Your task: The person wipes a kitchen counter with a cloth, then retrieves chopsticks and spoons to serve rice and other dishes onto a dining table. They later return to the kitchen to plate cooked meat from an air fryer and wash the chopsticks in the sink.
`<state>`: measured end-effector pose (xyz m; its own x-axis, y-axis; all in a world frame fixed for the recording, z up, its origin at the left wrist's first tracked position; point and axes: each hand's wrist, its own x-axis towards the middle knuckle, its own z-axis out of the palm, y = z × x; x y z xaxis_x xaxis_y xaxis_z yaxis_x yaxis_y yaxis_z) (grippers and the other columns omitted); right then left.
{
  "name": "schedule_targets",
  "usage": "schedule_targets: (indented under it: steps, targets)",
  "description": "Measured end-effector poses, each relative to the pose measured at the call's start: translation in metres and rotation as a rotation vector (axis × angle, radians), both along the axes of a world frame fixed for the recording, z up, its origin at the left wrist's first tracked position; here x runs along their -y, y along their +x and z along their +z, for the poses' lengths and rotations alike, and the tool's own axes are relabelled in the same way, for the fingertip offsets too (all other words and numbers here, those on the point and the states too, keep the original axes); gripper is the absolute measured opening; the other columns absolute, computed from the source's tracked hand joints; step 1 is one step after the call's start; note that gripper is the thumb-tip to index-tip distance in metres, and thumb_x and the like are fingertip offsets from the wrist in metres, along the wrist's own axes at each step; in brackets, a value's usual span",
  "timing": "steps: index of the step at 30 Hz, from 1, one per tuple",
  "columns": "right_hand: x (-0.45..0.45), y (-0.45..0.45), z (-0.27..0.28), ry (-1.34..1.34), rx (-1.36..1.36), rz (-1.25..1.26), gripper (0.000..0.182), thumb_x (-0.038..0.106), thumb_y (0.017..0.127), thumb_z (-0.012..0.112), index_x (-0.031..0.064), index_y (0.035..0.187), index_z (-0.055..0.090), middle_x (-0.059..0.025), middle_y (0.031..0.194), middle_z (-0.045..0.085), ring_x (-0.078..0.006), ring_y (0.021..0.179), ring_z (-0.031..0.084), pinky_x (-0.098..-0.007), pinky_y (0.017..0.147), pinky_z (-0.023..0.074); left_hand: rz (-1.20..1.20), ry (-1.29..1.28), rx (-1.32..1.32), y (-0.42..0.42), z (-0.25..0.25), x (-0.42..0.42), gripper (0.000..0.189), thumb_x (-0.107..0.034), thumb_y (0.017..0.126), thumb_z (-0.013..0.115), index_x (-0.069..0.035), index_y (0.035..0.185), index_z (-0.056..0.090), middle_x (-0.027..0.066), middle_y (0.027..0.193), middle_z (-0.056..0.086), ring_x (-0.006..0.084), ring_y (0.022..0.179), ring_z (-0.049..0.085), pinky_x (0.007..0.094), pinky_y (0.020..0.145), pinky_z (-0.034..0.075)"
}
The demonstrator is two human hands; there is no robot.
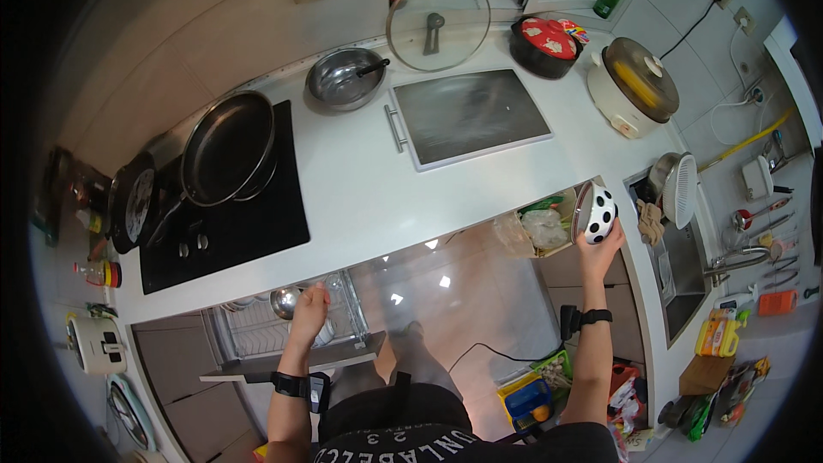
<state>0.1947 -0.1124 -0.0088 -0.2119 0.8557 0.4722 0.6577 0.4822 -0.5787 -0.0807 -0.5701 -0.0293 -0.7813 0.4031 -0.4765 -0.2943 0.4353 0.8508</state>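
My right hand (599,247) grips white bowls with black polka dots (600,213). They are tilted on their side near the counter's front edge, and more than one rim seems to show. Over the pulled-out wire dish drawer (247,334) is my left hand (311,313), its fingers curled. Right beside it lies a round shiny metal piece (284,302); whether the hand touches it I cannot tell. White dishes (325,332) stand in the drawer, partly hidden by that hand.
A black cooktop (257,238) carries a large frying pan (228,148). A metal bowl (345,80), a glass lid (439,22) and an electric pot (633,90) stand along the wall. On the right is the sink (688,270). An open bin with bags (543,228) sits below the counter; baskets (527,399) stand on the floor.
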Motion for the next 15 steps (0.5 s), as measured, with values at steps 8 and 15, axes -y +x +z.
schedule_targets:
  steps: [8,15]
  targets:
    - [0.064,0.008,-0.020,-1.131,-0.652,0.023,0.047,0.040,0.078,0.054,0.0044,0.109,0.050,-0.0101,0.091,0.058,-0.0167,0.072,0.059,-0.0279,0.052,0.0494,0.242,0.182,0.165,-0.014,0.000,0.106,0.045,-0.041,0.093,0.033,-0.015,0.055,0.031,-0.0057,0.045,0.030,0.0043,0.034,0.023,0.0216,0.031,0.014]
    - [0.284,-0.059,-0.034,-1.466,-0.172,0.397,0.042,0.024,0.076,0.053,0.0012,0.109,0.039,-0.0072,0.090,0.046,-0.0170,0.076,0.052,-0.0318,0.063,0.0523,0.390,0.302,0.278,-0.015,-0.013,0.246,0.038,-0.040,0.092,0.036,-0.015,0.063,0.036,-0.0073,0.049,0.027,0.0036,0.037,0.021,0.0209,0.034,0.016]
